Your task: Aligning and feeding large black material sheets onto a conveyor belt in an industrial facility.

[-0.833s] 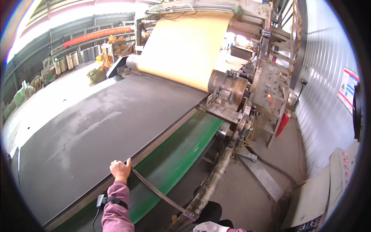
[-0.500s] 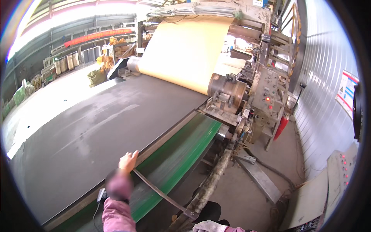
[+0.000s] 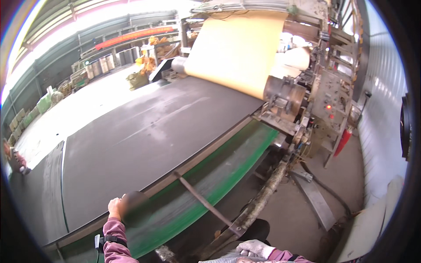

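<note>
My bare left hand (image 3: 115,207) is at the near edge of a wide dark grey sheet (image 3: 144,136), over the rail (image 3: 164,183) beside it. A blurred dark patch covers part of its fingers, so their grip does not show. A narrow gap divides the sheet from another dark piece (image 3: 41,193) at the left. My right hand (image 3: 256,249), in a pale glove, is low in front of my body with its fingers curled; what they hold, if anything, is hidden. A green belt (image 3: 210,175) runs below the rail, crossed by a metal bar (image 3: 206,202).
Yellowish sheeting (image 3: 237,52) comes down to a roller (image 3: 285,94) at the far end. A control panel (image 3: 329,96) with lit red lamps stands right of it. Another person (image 3: 16,160) is at the left rim. A metal channel (image 3: 313,199) lies on the floor at right.
My left hand has moved back along the sheet's edge, away from the crossbar's end. The view has swung left; the gap and the other person now show. My right hand stays low.
</note>
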`<state>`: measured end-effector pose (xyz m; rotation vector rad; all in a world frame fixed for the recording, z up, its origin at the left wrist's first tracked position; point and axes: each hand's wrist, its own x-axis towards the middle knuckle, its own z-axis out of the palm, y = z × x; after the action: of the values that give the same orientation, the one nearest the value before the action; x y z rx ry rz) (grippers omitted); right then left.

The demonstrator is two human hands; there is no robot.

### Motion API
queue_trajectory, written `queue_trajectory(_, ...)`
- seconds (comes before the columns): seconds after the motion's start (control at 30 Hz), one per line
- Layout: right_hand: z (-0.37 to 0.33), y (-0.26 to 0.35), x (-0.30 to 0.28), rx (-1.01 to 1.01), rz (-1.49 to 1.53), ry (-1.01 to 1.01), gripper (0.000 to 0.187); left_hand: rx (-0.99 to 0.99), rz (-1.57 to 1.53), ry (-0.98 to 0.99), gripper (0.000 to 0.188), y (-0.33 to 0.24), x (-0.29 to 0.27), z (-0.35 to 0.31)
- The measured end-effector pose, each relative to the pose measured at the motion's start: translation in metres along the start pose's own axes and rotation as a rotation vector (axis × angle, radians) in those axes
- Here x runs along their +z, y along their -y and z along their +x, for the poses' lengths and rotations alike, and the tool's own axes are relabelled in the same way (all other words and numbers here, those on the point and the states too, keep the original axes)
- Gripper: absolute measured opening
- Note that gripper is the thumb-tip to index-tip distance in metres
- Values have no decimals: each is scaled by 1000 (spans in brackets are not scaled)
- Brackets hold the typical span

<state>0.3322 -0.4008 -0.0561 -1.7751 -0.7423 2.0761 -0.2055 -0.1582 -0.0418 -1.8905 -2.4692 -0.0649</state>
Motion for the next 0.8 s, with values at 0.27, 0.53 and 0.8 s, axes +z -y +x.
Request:
queue_trajectory(0.27,-18,13,7,-89,80,26,20,-75,-71,-155,73,-141,-4,18)
queue_trajectory(0.53,-21,10,1,-208,174,19,23,-64,-317,-212,47,-46,-6,15)
queue_trajectory(0.8,5,3,-10,72,87,97,25,15,-360,-87,43,-41,-17,-1)
